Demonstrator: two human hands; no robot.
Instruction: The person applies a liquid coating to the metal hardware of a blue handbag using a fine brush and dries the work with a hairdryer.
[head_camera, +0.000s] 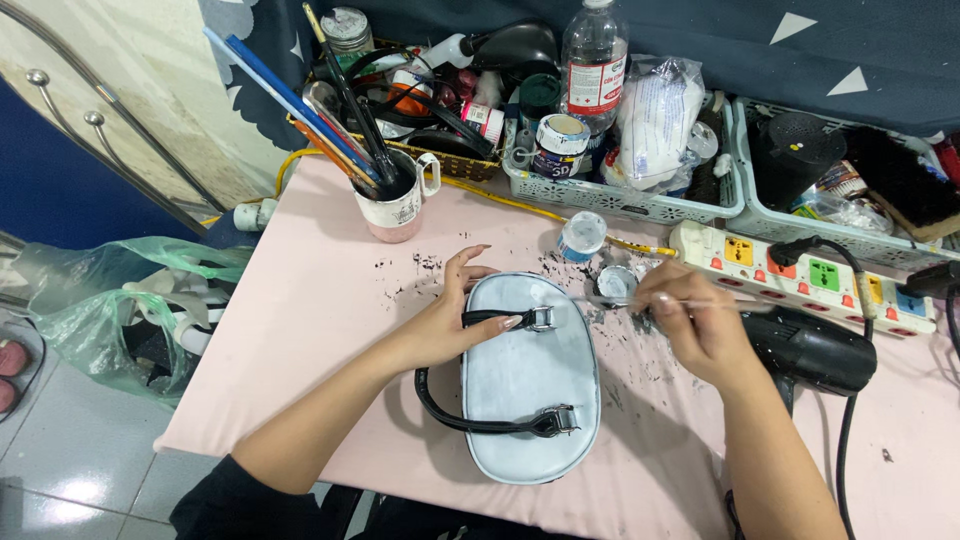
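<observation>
Pale blue handbag (528, 380) steadied by left hand (455, 315), right hand (695, 320) holding thin brush (650, 300)

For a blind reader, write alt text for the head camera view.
A person's left hand steadies a pale blue handbag on a pink table, while the right hand dips a thin brush into a small open paint jar; a black hair dryer lies beside it.

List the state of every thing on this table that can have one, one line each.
Oval bag: lying flat, pale painted side up, black strap attached.
Left hand: resting on the bag, fingers spread.
Right hand: pinching a thin brush, tip at the paint pot.
Small paint pot: open.
Clear bottle: capped, upright.
Mug: upright, full of brushes.
Power strip: one black plug in.
Hair dryer: lying on its side.
</observation>
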